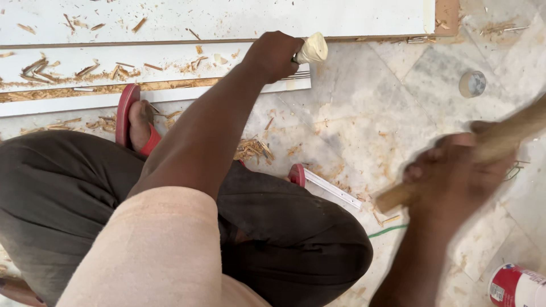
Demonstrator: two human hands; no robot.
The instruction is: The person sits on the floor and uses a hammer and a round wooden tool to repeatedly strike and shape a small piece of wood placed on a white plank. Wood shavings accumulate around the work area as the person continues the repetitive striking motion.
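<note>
On a marble floor (364,102) strewn with wood shavings, head view only. The person squats, dark trousers and a pale sleeve filling the lower left.

Left arm reaches forward and up across the knee, nearly straight. The left hand (272,55) is closed in a fist round a chisel; only its pale wooden handle end (312,48) sticks out to the right of the knuckles. The blade is hidden under the hand, so where it meets the white board (170,59) cannot be seen. The hand sits at the board's right end, over its front edge.

Right hand (452,176) is lower right, raised off the floor and heavily blurred. Fingers are wrapped round a wooden mallet handle (500,142), which runs diagonally from lower left to the right frame edge; the head is cut off.

A foot in a red sandal (133,122) rests against the board's near edge. A second red sandal tip (296,174) shows beside the knee, touching a thin white strip (333,187). A second, larger white panel (227,17) lies beyond the first.

Between the two hands the floor holds only chips. A small round disc (472,83) lies well apart, upper right. A red-and-white can (515,286) is cut off at the bottom right corner.
</note>
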